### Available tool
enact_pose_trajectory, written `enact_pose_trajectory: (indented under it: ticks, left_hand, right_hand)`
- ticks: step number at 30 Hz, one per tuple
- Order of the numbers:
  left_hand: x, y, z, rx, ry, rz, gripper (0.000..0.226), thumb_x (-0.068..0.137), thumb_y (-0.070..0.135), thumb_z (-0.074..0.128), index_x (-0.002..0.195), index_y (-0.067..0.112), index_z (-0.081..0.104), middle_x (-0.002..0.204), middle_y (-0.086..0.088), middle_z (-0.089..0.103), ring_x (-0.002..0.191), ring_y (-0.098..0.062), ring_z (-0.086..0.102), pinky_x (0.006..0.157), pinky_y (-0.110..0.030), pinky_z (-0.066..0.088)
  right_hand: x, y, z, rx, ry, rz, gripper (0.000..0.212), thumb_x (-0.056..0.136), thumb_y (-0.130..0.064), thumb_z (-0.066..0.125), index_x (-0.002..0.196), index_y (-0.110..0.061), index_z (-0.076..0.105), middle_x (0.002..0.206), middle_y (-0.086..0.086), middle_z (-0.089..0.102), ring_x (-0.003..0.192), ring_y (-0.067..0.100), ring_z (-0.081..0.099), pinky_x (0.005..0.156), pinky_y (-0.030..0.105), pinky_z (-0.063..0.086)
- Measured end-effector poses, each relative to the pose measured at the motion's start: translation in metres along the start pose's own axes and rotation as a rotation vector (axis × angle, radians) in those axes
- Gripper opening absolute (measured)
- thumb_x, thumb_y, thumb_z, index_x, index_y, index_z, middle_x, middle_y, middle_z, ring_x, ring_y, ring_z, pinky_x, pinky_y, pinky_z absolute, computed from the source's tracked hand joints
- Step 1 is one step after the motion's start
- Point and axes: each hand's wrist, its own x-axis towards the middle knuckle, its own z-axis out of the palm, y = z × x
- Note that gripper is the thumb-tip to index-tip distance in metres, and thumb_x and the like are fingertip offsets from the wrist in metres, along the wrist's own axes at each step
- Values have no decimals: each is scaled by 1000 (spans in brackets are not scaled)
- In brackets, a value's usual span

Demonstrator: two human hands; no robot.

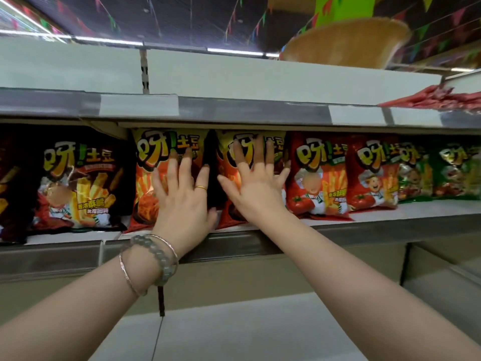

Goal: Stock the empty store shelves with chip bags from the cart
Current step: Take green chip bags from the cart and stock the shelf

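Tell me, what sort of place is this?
Most likely a supermarket aisle: shelves carry rows of chip bags facing outward, blank label strips line the shelf edges, and coloured pennant strings hang overhead.

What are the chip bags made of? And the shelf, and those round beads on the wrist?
Orange chip bags: probably thin plastic film, printed and glossy, with soft crinkles that catch the light.
Shelf edge: looks like grey metal with a dull sheen.
Bead bracelet: smooth, cloudy grey-green beads, maybe stone or glass. The picture can't show which.
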Motion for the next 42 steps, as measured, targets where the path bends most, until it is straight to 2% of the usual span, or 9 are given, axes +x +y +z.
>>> enact_pose_trajectory:
  ticks: [6, 12, 16, 19, 25, 31, 35, 37, 42]
  left_hand:
    - [-1, 52, 4, -79, 122, 65, 73, 68, 4, 64, 138, 4, 42, 151, -24, 24, 139, -36, 9, 112, -56, 8]
    - [2, 104, 12, -56, 196, 123, 62, 65, 13, 54, 125, -2, 53, 139, -27, 42, 132, -44, 34, 104, -58, 29]
    - [10, 126, 16, 3, 115, 69, 62, 71, 17, 60, 130, -1, 51, 142, -28, 39, 133, -47, 35, 102, -63, 31]
    - [11, 128, 18, 15, -17, -27, 67, 89, 20, 53, 148, 7, 23, 156, -20, 7, 145, -38, 1, 115, -56, 7]
    - [10, 126, 28, 18, -34, -62, 75, 90, 18, 59, 150, 8, 15, 156, -21, 1, 144, -40, -3, 115, -54, 1]
    - [12, 131, 36, 28, -56, -98, 74, 90, 14, 58, 150, 8, 15, 156, -21, 3, 144, -40, -3, 114, -54, 0]
    - [13, 131, 32, 15, -65, -115, 73, 90, 18, 59, 150, 7, 18, 156, -21, 4, 144, -40, -2, 115, -56, 5]
    - [14, 135, 28, 29, -70, -133, 74, 86, 18, 62, 148, 6, 23, 155, -23, 8, 143, -42, 2, 114, -58, 7]
    - [18, 154, 18, -32, 58, 84, 75, 76, 11, 68, 140, -8, 33, 148, -31, 23, 139, -46, 18, 115, -52, 12]
  right_hand:
    - [-10, 37, -19, 357, 249, -88, 51, 94, -35, 36, 137, -8, 41, 147, 13, 35, 141, 25, 23, 112, 45, 13]
    - [-10, 104, -30, 72, 428, -75, 47, 78, -24, 38, 113, -4, 61, 124, 24, 55, 111, 43, 53, 92, 52, 43]
    - [-6, 135, -27, -76, 21, -40, 67, 92, -49, 43, 149, -27, 18, 158, 12, 0, 144, 36, -1, 110, 60, 9]
    - [-2, 154, -22, -110, -88, -133, 76, 89, -60, 41, 149, -36, 1, 157, 6, -19, 142, 31, -21, 111, 59, -3]
    - [5, 192, -27, 149, -163, -210, 76, 88, -54, 52, 148, -41, 7, 155, -9, -22, 141, 16, -27, 116, 50, -5]
    - [14, 184, -15, 10, -171, -186, 76, 88, -58, 47, 148, -40, 4, 156, -2, -22, 141, 24, -27, 113, 49, -13]
    - [11, 179, -20, -49, -197, -134, 73, 87, -63, 41, 148, -39, 8, 158, 7, 5, 145, 30, -4, 112, 55, -9]
    - [5, 178, -25, -46, -142, -175, 77, 86, -66, 41, 147, -42, 1, 158, 5, -11, 143, 29, -18, 109, 60, -14]
    - [-10, 179, -39, 63, -49, -127, 79, 88, -55, 49, 150, -32, 5, 158, 2, -14, 144, 23, -17, 113, 57, -4]
